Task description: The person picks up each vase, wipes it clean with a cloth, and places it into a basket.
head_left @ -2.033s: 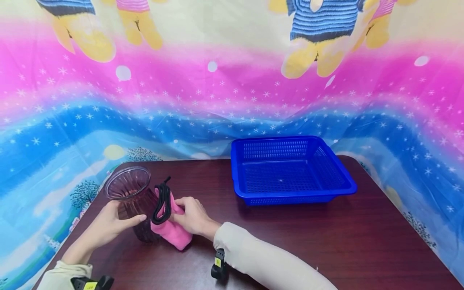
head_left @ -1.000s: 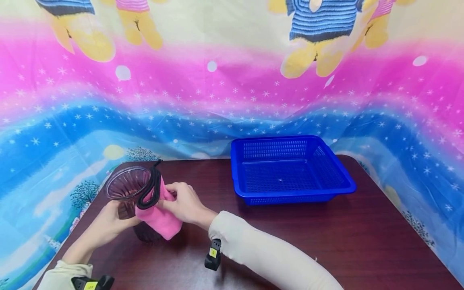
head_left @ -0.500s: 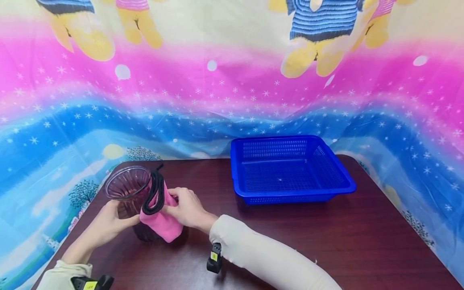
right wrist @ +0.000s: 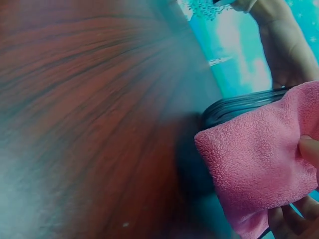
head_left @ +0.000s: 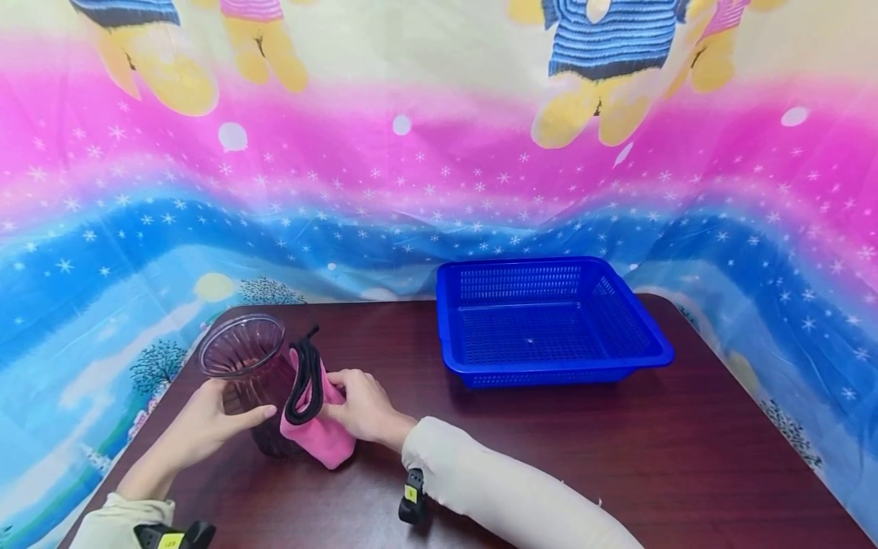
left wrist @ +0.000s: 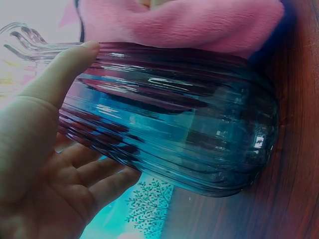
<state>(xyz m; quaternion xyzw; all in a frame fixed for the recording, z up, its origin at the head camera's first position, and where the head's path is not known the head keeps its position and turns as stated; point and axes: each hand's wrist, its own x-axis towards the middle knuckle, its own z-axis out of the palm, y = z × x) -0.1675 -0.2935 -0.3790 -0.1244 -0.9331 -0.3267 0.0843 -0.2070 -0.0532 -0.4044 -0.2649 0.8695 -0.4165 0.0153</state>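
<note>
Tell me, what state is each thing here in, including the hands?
Glass vase: standing mouth up on the table
Pink cloth: folded, held beside the vase
Blue basket: right way up on the table
Left hand: gripping the vase
Right hand: gripping the cloth
Patterned backdrop: hanging, slightly wrinkled

"What's there just one of?"
"One glass vase (head_left: 264, 383), one pink cloth (head_left: 318, 442), one blue basket (head_left: 555, 370), one worktop (head_left: 617, 457) and one printed backdrop (head_left: 439, 168)."
"And in pairs?"
"Left fingers (left wrist: 115, 185) and right fingers (head_left: 346, 379) make two sets; then two pale sleeves (head_left: 507, 476) and two black wrist devices (head_left: 411, 511), with two yellow labels (head_left: 411, 494)."
"More than two?"
"Four figures in striped tops (head_left: 610, 49), on the backdrop."
</note>
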